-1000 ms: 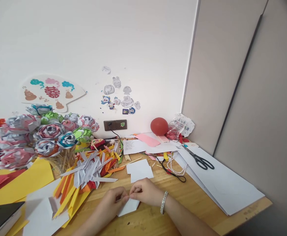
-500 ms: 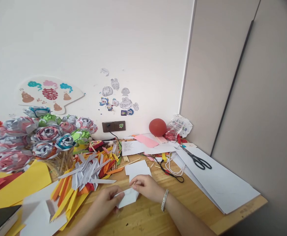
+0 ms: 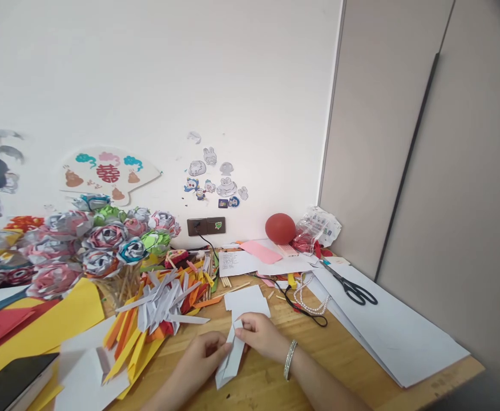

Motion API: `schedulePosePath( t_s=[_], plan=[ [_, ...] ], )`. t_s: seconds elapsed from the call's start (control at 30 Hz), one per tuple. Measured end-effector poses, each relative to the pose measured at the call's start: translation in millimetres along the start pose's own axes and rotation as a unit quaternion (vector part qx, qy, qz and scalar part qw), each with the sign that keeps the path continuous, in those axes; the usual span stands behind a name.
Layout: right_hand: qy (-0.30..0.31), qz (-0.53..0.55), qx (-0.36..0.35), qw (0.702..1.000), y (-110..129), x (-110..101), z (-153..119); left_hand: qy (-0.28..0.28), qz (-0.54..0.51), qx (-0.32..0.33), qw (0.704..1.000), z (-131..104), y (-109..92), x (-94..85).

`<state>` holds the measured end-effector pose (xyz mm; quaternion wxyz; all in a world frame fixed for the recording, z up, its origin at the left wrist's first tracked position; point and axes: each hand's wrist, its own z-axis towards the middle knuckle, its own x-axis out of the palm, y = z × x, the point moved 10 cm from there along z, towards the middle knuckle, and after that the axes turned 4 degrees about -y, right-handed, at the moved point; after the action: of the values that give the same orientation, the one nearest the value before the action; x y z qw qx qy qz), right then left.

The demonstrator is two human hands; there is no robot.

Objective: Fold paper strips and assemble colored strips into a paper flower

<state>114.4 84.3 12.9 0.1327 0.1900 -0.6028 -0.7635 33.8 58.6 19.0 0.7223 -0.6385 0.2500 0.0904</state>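
So you've got both hands on that narrow folded white paper (image 3: 232,365) right now, and it's sitting between them just over the near part of the wooden table (image 3: 271,385), kinda slanted, with its far end tipped to your right. Your left hand (image 3: 209,355) has the left edge pinched with the thumb on top, and your right hand (image 3: 262,338), the one below the silvery bracelet (image 3: 290,361), is gripping the far end between thumb and fingers. Can't really tell if the near end is touching the wood. Just past your right hand there's some flat white paper (image 3: 246,299), partly hidden behind your fingers. Off to the left of that you've got a messy heap of folded white strips (image 3: 158,311) lying over orange and yellow ones, with a big bunch of paper flowers (image 3: 104,235) behind it. Over on the right, the black scissors (image 3: 359,292) are lying on large white sheets (image 3: 398,331), and a red balloon (image 3: 280,228) is back by the wall.
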Motion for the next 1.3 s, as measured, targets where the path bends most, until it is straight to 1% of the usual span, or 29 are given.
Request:
schedulePosePath(
  t_s=[0.1, 0.23, 0.3, 0.37, 0.43, 0.47, 0.57, 0.63, 0.7, 0.77, 0.8, 0.9, 0.97, 1.03, 1.13, 1.2, 1.3],
  plan=[
    [0.02, 0.015, 0.01, 1.0, -2, 5, -1, -0.026, 0.019, 0.005, 0.999, 2, 2, -5.6],
    [0.028, 0.015, -0.005, 0.999, -1, 6, 0, -0.062, -0.027, -0.01, 0.998, 6, 13, -14.5],
    [0.024, 0.012, -0.005, 1.0, -2, 6, 1, -0.057, -0.068, -0.027, 0.996, 7, 18, -12.7],
    [0.017, 0.003, 0.002, 1.0, -2, 5, 0, -0.03, -0.106, -0.038, 0.993, 7, 19, -5.0],
    [0.005, -0.031, 0.003, 1.0, 0, 3, -1, -0.009, -0.139, -0.036, 0.99, 6, 17, 2.1],
    [-0.001, -0.062, -0.004, 0.998, 2, 2, -2, -0.014, -0.154, -0.03, 0.988, 6, 17, 2.5],
    [-0.012, -0.165, -0.042, 0.985, 9, 3, -5, -0.06, -0.177, -0.018, 0.982, 7, 20, -3.6],
    [-0.005, -0.182, -0.052, 0.982, 11, 5, -6, -0.075, -0.179, -0.023, 0.981, 8, 24, -6.4],
    [-0.004, -0.149, -0.052, 0.987, 12, 5, -6, -0.085, -0.194, -0.029, 0.977, 9, 25, -11.4],
    [-0.019, -0.101, -0.054, 0.993, 15, 0, -5, -0.106, -0.222, -0.033, 0.969, 9, 23, -21.4],
    [-0.02, -0.074, -0.049, 0.996, 14, -2, -4, -0.107, -0.231, -0.038, 0.966, 9, 21, -25.1],
    [0.012, -0.006, -0.014, 1.0, 7, -1, -3, -0.141, -0.265, -0.076, 0.951, 7, 24, -39.9],
    [0.029, 0.027, -0.004, 0.999, 4, 0, -2, -0.152, -0.278, -0.097, 0.943, 5, 28, -44.7],
    [0.009, 0.043, -0.013, 0.999, 5, -6, 0, -0.134, -0.277, -0.11, 0.945, 5, 30, -41.7],
    [-0.023, 0.054, -0.018, 0.998, 5, -16, 2, -0.078, -0.261, -0.116, 0.955, 6, 29, -30.7],
    [-0.022, 0.058, -0.013, 0.998, 5, -18, 2, -0.051, -0.252, -0.11, 0.96, 7, 27, -26.4],
    [-0.002, 0.065, -0.006, 0.998, 7, -15, 1, -0.034, -0.246, -0.092, 0.964, 9, 25, -26.4]
  ],
)
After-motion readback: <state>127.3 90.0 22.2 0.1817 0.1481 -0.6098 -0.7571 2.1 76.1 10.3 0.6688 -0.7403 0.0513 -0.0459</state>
